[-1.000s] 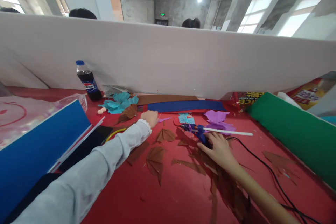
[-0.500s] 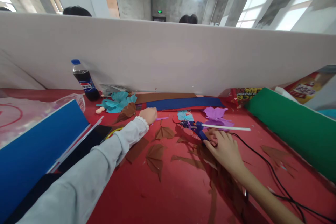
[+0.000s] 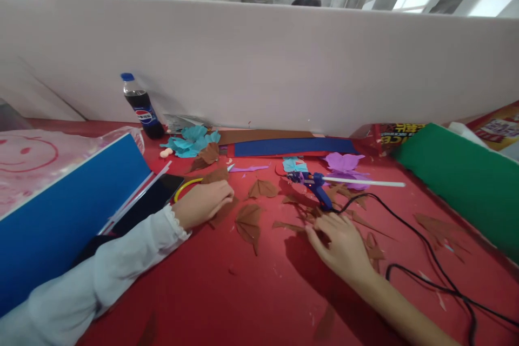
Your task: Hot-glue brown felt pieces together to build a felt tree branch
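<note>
My left hand (image 3: 205, 203) is low over the red table, beside a yellow ring-shaped handle (image 3: 184, 188) and brown paper; its fingers are bent together and what lies under them is hidden. My right hand (image 3: 338, 240) has its fingers apart and holds nothing, just below the blue glue gun (image 3: 320, 190). The gun lies on its side with a long white glue stick (image 3: 365, 181) sticking out to the right. Brown leaf-shaped paper pieces (image 3: 248, 223) lie between my hands. Purple paper petals (image 3: 344, 165) and a small light-blue paper piece (image 3: 294, 165) are behind the gun.
A cola bottle (image 3: 144, 111) and blue crepe paper (image 3: 192, 141) stand at the back left. Blue board (image 3: 77, 216) leans left, green board (image 3: 462, 184) right. A white partition (image 3: 259, 65) spans the back. A black cable (image 3: 421, 238) trails right.
My right hand has let go of the glue gun and drawn back toward me. My left hand has come back to the left, near the yellow handle. The camera view has tilted down.
</note>
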`<state>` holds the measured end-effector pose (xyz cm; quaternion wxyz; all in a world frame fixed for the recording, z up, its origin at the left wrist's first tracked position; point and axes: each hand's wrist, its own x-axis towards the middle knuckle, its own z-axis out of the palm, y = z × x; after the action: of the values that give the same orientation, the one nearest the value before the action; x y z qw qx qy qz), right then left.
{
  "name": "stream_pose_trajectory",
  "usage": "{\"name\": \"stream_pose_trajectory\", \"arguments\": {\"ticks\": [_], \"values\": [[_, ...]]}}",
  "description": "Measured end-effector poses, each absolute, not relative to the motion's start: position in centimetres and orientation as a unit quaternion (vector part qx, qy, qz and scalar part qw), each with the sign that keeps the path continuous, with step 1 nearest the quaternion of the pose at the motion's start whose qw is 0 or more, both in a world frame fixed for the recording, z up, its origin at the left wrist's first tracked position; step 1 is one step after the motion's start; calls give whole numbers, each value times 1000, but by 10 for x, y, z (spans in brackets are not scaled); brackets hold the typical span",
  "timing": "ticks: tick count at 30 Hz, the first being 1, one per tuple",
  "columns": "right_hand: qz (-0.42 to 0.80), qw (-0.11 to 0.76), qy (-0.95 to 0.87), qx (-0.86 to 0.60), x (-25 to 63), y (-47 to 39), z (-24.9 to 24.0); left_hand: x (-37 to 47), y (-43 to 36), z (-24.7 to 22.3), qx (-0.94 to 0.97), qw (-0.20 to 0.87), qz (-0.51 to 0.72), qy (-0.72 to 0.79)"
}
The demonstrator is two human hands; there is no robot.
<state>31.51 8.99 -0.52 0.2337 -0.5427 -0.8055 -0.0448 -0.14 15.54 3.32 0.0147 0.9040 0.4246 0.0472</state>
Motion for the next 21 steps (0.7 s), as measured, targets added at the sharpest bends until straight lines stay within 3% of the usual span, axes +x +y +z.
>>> {"name": "stream_pose_trajectory", "arguments": {"ticks": [8,21], "values": [[95,234,-848,-465,262,92,-7,-13,130,17,927,-17,-11,375],[171,265,-847,-427,249,105,-16,-6,132,13,928,-1,-26,373]]}}
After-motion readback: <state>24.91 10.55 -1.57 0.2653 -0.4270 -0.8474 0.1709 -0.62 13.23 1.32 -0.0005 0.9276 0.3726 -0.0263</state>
